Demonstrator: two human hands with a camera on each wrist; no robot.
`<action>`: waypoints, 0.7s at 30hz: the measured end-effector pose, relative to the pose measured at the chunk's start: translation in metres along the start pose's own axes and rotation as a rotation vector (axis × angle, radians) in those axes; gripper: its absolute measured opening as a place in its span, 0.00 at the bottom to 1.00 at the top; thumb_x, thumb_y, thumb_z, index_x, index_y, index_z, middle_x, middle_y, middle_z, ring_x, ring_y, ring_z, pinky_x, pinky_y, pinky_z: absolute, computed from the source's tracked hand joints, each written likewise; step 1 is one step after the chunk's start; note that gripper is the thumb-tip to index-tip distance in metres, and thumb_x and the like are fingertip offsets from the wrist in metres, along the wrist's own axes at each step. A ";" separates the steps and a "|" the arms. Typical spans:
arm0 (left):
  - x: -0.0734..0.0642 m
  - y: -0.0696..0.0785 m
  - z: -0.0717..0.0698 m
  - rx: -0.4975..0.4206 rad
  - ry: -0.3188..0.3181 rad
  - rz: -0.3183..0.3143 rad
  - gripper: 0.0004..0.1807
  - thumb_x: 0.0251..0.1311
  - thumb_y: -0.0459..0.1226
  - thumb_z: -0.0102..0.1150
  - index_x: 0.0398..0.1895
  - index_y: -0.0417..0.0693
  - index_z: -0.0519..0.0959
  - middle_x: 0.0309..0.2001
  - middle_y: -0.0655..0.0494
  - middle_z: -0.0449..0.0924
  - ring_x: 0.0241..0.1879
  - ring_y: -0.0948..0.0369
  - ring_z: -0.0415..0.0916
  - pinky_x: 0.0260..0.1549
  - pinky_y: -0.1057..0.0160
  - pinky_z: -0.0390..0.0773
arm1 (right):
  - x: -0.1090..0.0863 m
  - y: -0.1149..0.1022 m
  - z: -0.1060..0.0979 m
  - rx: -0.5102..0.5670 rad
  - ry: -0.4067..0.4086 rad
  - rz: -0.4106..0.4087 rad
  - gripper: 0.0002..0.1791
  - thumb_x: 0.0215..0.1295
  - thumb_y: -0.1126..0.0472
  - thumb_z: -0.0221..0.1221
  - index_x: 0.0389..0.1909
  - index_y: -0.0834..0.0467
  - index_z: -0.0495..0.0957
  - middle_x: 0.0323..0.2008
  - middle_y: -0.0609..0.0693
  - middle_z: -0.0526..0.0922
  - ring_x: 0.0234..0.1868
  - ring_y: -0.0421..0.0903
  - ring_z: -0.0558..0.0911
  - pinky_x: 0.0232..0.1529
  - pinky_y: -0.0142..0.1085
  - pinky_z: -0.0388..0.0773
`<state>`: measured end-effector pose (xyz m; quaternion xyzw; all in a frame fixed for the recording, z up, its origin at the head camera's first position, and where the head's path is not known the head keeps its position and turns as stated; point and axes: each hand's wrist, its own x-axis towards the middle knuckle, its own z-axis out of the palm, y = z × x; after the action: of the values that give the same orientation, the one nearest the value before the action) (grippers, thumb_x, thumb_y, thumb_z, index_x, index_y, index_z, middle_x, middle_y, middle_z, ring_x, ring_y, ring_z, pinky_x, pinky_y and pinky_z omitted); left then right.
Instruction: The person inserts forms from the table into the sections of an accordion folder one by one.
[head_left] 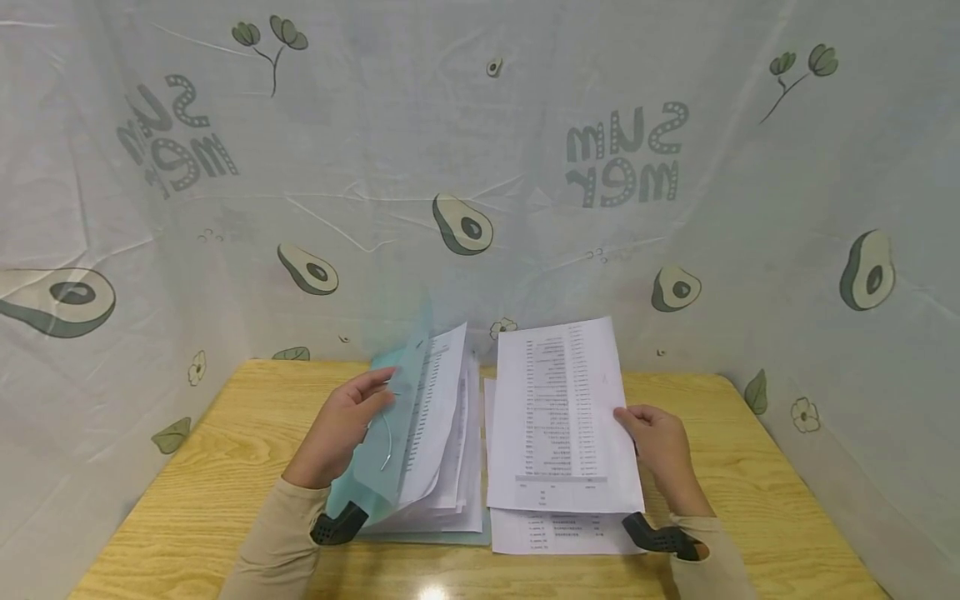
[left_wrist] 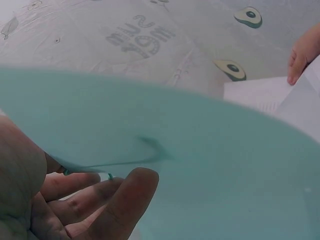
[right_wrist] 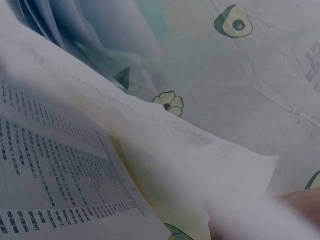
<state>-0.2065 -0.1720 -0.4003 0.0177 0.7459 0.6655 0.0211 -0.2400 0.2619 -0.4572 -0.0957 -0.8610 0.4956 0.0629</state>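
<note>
At the left of the head view, a teal plastic folder (head_left: 386, 475) stands open. Its raised cover is gripped by my left hand (head_left: 348, 421) along the outer edge. A thin pale cord (head_left: 388, 437) hangs from the cover near the thumb. Several printed sheets (head_left: 442, 408) fan out inside the folder. My right hand (head_left: 663, 446) pinches the right edge of a printed sheet (head_left: 555, 408), tilted up off the table. Beneath it lies another printed page (head_left: 562, 537). The left wrist view is mostly filled by the translucent cover (left_wrist: 210, 160); the right wrist view shows the lifted sheet (right_wrist: 165, 145), blurred.
Both stacks lie on a light wooden table (head_left: 757, 483). A pale curtain (head_left: 375, 167) with avocado and flower prints hangs directly behind the table and along both sides. Black wrist-worn devices (head_left: 660, 537) sit at both cuffs.
</note>
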 end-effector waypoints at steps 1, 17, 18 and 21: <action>0.000 0.000 0.000 0.001 -0.001 0.002 0.25 0.77 0.35 0.52 0.74 0.44 0.70 0.63 0.40 0.77 0.43 0.65 0.77 0.29 0.71 0.71 | 0.000 0.000 0.000 0.013 -0.007 0.011 0.23 0.77 0.50 0.59 0.54 0.68 0.82 0.41 0.61 0.86 0.32 0.48 0.83 0.30 0.34 0.81; -0.002 0.001 -0.002 -0.041 -0.024 0.000 0.24 0.77 0.35 0.51 0.74 0.43 0.69 0.62 0.40 0.78 0.41 0.64 0.80 0.31 0.68 0.79 | 0.003 -0.013 -0.018 0.085 -0.113 -0.002 0.24 0.78 0.49 0.57 0.54 0.69 0.79 0.39 0.53 0.85 0.33 0.42 0.81 0.33 0.32 0.80; -0.002 0.002 -0.002 -0.034 -0.020 0.002 0.24 0.77 0.35 0.51 0.74 0.44 0.69 0.61 0.41 0.78 0.39 0.65 0.80 0.30 0.69 0.78 | 0.003 -0.014 -0.021 0.090 -0.115 -0.010 0.25 0.78 0.49 0.57 0.55 0.69 0.78 0.39 0.53 0.86 0.32 0.42 0.81 0.33 0.32 0.80; -0.002 0.002 -0.002 -0.015 -0.010 0.003 0.24 0.77 0.35 0.52 0.74 0.44 0.70 0.61 0.41 0.78 0.37 0.66 0.78 0.26 0.70 0.74 | 0.005 -0.017 -0.029 0.101 -0.128 -0.028 0.26 0.79 0.49 0.56 0.57 0.71 0.77 0.40 0.54 0.86 0.32 0.42 0.82 0.33 0.33 0.82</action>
<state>-0.2052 -0.1742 -0.3983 0.0221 0.7407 0.6710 0.0239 -0.2406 0.2786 -0.4279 -0.0485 -0.8384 0.5426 0.0193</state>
